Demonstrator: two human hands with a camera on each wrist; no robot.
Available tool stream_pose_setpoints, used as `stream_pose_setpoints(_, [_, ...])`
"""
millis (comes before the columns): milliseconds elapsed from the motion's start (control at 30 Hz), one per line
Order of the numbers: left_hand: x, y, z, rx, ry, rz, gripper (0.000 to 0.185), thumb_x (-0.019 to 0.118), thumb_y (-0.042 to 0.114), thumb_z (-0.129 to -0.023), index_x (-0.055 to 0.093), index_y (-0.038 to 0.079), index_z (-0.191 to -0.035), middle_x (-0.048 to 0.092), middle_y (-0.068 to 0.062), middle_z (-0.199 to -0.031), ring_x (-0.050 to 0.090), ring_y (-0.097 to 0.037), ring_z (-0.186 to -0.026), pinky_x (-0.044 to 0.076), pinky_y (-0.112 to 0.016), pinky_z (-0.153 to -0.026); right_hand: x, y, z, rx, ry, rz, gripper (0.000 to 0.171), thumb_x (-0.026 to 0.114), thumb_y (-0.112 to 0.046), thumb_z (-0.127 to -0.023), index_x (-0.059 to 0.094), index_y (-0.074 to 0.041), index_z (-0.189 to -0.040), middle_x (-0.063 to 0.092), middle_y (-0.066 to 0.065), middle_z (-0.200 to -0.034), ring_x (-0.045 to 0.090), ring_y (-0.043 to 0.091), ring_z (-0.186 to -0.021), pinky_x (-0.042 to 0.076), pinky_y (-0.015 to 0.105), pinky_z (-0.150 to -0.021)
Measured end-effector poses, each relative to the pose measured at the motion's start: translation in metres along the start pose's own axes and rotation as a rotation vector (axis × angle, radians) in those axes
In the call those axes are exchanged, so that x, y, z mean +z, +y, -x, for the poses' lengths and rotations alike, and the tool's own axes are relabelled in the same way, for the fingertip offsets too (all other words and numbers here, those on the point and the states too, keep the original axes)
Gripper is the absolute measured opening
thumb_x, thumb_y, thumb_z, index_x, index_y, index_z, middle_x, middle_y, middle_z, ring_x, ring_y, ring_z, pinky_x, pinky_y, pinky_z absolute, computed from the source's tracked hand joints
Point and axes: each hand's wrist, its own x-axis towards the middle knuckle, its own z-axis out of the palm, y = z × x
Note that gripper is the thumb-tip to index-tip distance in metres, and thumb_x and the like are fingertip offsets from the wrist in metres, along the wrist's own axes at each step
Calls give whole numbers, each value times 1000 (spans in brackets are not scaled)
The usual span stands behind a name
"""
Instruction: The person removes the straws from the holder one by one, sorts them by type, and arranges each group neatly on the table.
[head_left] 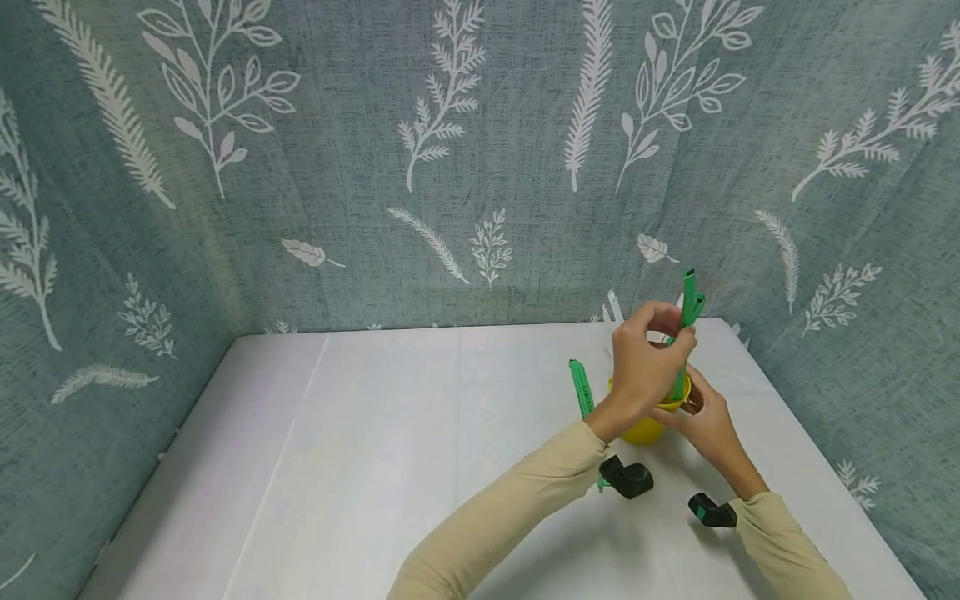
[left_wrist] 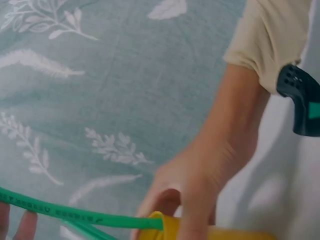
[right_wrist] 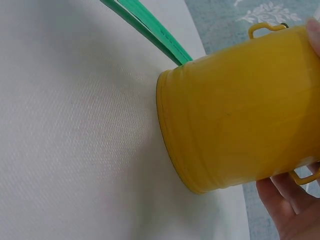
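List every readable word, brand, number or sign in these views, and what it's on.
No text can be read in full.
Held green strip, pinched by the left hand: a row of dark print, too blurred to read.
Loose green strip beside the pot: dark print, too small to read.
Yellow pot: no lettering on the side in view.

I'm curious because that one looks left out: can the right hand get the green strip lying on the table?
Probably not right now. The right hand is busy holding the yellow bucket, and the bucket and left arm seem to block its way to that green strip.
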Motion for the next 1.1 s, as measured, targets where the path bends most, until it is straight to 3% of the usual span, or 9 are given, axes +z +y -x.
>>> stream_pose_setpoints(100, [-3,4,-3,-5,15,34,13,63,9,-90,60,6,-103,63,-6,-89,56,-1,-82,53,-13,-69,0,0,0,11,-2,8,77,75,-19,-83,33,-23,-147,51,9,-128,50,17,-111,45,47,-97])
stream_pose_setpoints(167, [-5,6,-4,-6,19,47,15,62,11,-91,60,7,-105,63,-6,-91,56,0,-83,53,-14,-69,1,0,0,9,-1,10,75,75,-19,-83,34,-21,-146,51,9,-129,50,19,-111,44,53,-96])
stream_pose_setpoints(267, [-9,9,-6,-11,21,68,17,61,13,-92,59,7,-107,62,-6,-94,55,1,-85,54,-16,-70,0,1,-1,22,-10,16,72,75,-22,-83,36,-20,-144,51,6,-128,50,12,-110,46,41,-98])
stream_pose_setpoints(367, [-12,12,-7,-20,21,97,19,60,15,-93,58,7,-110,61,-6,-97,55,0,-86,54,-18,-71,0,2,-1,24,-1,28,70,75,-22,-82,39,-16,-142,53,6,-126,50,4,-106,46,21,-93])
stream_pose_setpoints(467, [-15,15,-7,-19,24,105,21,59,16,-93,58,7,-112,60,-6,-100,55,0,-88,54,-19,-71,0,2,0,14,-8,27,68,75,-21,-83,39,-14,-141,53,7,-126,51,2,-105,42,11,-88])
stream_pose_setpoints(733, [-23,19,-6,-16,29,120,22,58,16,-94,58,7,-114,61,-7,-100,57,-3,-85,56,-20,-66,-1,1,1,44,4,4,68,76,-21,-82,41,-19,-140,56,7,-119,53,13,-95,48,17,-79])
stream_pose_setpoints(900, [-29,24,-5,-67,27,237,24,59,8,-93,57,1,-116,60,-15,-100,59,-8,-82,58,-25,-60,0,2,0,9,2,10,76,75,-18,-83,34,-21,-147,55,11,-120,52,14,-94,47,15,-77])
stream_pose_setpoints(1100, [-44,49,-4,-86,26,300,23,58,-1,-91,55,-9,-112,58,-23,-98,58,-13,-78,59,-35,-58,2,5,-2,-13,25,14,77,76,-20,-82,34,-24,-147,54,9,-119,53,12,-93,48,14,-75])
